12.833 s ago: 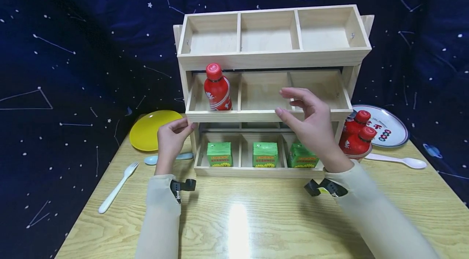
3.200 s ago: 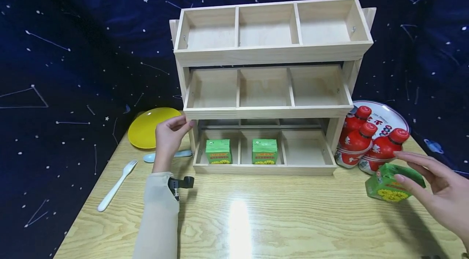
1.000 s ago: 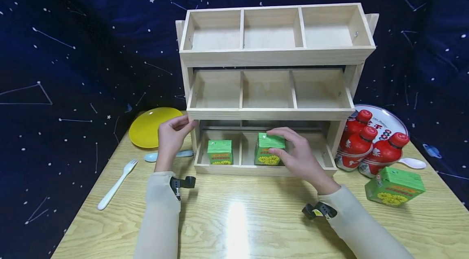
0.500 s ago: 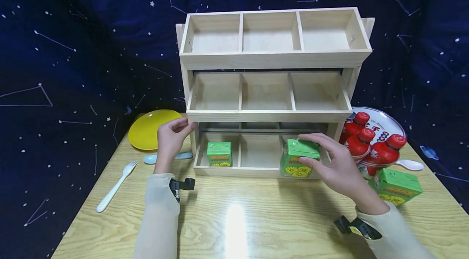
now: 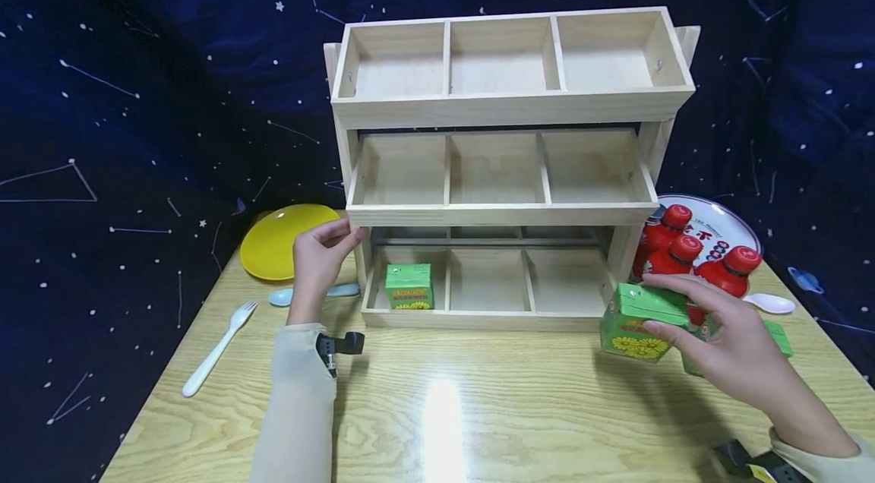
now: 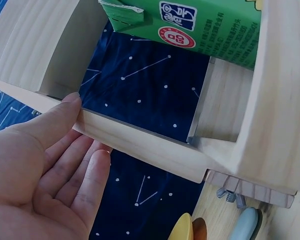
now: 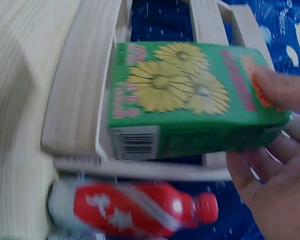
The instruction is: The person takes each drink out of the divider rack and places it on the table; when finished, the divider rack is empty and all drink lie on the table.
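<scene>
My right hand (image 5: 734,346) grips a green drink carton (image 5: 642,323) with yellow flowers on it, thumb on the near side, fingers over the far side. This carton hangs just off the lower right corner of the three-tier wooden shelf (image 5: 502,216). In the right wrist view the same carton (image 7: 180,95) lies across the shelf's side. My left hand (image 5: 320,266) pinches the shelf's left post (image 6: 140,140) between thumb and fingers. One green carton (image 5: 409,287) sits in the bottom tier's left compartment. Another green carton (image 5: 779,337) rests on the table, mostly hidden behind my right hand.
Red bottles (image 5: 673,255) stand right of the shelf, before a white patterned plate (image 5: 741,228). A pale spoon (image 5: 771,304) lies beside them. Left of the shelf are a yellow plate (image 5: 276,244), a blue utensil (image 5: 280,297) and a white fork (image 5: 219,350).
The red bottle left the middle tier and stands with the others at right. The right compartment's carton moved to the table; the middle one was lifted and carried right. My left hand stayed put.
</scene>
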Motion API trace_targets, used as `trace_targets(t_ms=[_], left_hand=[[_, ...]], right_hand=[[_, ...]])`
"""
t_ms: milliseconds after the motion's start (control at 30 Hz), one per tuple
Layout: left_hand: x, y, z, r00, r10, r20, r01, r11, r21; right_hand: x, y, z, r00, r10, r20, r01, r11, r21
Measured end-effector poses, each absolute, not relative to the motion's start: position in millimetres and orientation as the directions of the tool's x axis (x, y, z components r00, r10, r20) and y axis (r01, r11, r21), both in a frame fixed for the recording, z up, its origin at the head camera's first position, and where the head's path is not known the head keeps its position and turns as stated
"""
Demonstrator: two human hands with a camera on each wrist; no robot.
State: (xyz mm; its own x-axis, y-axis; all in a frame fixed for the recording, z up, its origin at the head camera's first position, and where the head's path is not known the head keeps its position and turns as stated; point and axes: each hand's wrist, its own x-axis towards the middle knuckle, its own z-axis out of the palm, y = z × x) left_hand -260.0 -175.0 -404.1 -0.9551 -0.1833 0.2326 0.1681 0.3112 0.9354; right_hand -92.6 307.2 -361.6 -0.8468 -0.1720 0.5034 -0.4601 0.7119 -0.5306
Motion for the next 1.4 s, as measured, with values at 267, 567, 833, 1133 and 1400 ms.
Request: trace_targets(t_ms=[267, 567, 833, 1133, 1400], left_hand=[[-258, -177, -405, -0.954, -0.191, 0.229, 0.162, 0.312, 0.936], [-258, -178, -408, -0.951, -0.206, 0.229, 0.169, 0.273, 0.947], [-260, -177, -409, -0.951, -0.192, 0.243, 0.185, 0.279, 0.942], [-260, -175, -407, -0.953, -0.193, 0.232, 0.176, 0.267, 0.947], [-259, -175, -407, -0.957, -0.19, 0.219, 0.16, 0.286, 0.945]], right_hand=[[-86, 340, -366, -0.863, -0.205, 0.461, -0.411, 0.815, -0.408], [-91, 356, -377, -0.81, -0.335, 0.481, -0.514, 0.801, -0.307], [-95, 360, -387, -0.78, -0.369, 0.505, -0.555, 0.781, -0.287], [-98, 360, -391, -0.799, -0.381, 0.466, -0.534, 0.806, -0.256], [-101, 359, -388, -0.81, -0.398, 0.431, -0.532, 0.808, -0.254]])
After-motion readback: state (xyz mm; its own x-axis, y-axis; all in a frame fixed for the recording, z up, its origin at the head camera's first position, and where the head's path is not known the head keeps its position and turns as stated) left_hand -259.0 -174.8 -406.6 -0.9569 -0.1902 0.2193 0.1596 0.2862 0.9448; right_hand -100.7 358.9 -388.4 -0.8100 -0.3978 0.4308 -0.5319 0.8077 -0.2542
